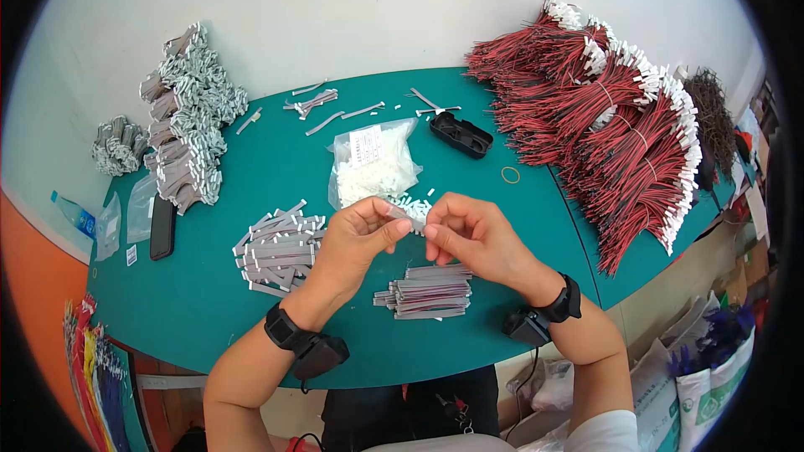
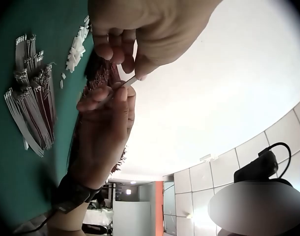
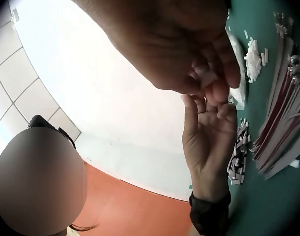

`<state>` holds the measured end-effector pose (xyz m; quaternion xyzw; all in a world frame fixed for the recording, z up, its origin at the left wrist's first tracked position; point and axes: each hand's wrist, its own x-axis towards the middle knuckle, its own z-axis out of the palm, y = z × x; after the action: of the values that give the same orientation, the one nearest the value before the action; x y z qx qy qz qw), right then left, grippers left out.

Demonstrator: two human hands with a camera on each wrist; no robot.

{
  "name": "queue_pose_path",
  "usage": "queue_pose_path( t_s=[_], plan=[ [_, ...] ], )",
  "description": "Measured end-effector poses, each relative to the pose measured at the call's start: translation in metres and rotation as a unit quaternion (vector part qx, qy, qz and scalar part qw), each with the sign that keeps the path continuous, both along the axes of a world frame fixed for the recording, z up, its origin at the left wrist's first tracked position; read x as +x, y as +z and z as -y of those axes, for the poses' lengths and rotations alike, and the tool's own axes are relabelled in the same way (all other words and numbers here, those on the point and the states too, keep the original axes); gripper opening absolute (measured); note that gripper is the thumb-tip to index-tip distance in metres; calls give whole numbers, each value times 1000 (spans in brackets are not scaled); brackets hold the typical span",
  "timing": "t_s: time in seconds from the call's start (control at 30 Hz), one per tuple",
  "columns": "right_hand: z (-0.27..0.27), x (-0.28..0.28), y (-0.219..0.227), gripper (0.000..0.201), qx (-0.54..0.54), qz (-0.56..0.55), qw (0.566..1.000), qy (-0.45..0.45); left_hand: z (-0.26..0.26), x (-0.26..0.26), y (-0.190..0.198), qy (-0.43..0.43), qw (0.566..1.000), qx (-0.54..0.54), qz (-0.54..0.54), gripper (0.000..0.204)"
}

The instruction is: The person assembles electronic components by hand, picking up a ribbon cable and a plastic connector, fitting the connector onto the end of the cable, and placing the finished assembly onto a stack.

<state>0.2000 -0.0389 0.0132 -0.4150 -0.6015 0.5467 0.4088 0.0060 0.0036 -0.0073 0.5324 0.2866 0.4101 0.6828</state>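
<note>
Both grips pinch one grey ribbon cable [image 1: 400, 215], left hand [image 1: 356, 238] and right hand [image 1: 477, 238]; bag label [image 1: 365, 146] unreadable.

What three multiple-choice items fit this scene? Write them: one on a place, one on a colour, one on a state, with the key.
1. Where does the phone lie?
A. At the table's left edge, beside the grey cable pile
B. Under the red wires
C. On the plastic bag

2. What colour is the table?
A. Orange
B. Green
C. White

3. What are the hands doing?
A. Both rest flat on the table
B. Both pinch one grey cable between them
C. One lifts the black tray

Key: 1 A, the phone is a dark slab just below the big grey cable pile at the left. 2 B, the bare top shows teal green. 3 B, the left hand and the right hand meet above the table with fingertips on the grey cable; the left wrist view shows the same pinch.
</note>
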Motion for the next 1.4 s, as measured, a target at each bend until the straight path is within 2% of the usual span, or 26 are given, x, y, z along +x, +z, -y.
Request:
queue_pose_path(
  t_s=[0.13,0.33,0.43,0.53,0.63,0.9,1.03,1.1,1.2,1.3,1.4],
  plan=[
    [1,-3,-7,18,-24,-25,998,49,2,-2,0,-7,1000,-5,18,13],
    [3,-6,3,32,-170,-92,978,80,7,-6,0,-29,999,38,9,13],
    [0,-3,-5,28,-172,-111,972,117,6,-7,-3,-40,998,45,11,15],
    [-2,-2,-7,24,-124,-117,980,98,9,-7,1,-39,999,0,-2,16],
    [3,-5,2,19,-106,-90,990,31,13,-2,0,-27,1000,-8,-11,15],
    [7,-14,-11,15,-25,-29,999,-1,19,1,-3,36,999,5,-16,11],
    [6,-13,-13,14,-9,-30,999,1,20,1,-6,33,999,8,-1,9],
    [5,-12,-12,14,-32,-58,998,11,19,0,-8,33,999,-1,-1,9],
    [4,-12,-7,14,-62,-95,993,19,18,-2,-10,13,996,-62,65,7],
    [4,-12,-4,14,-85,-111,990,22,19,-1,-8,6,990,-111,88,9],
    [4,-12,-4,14,-96,-123,987,25,19,-1,-8,5,990,-112,89,10]
  ],
)
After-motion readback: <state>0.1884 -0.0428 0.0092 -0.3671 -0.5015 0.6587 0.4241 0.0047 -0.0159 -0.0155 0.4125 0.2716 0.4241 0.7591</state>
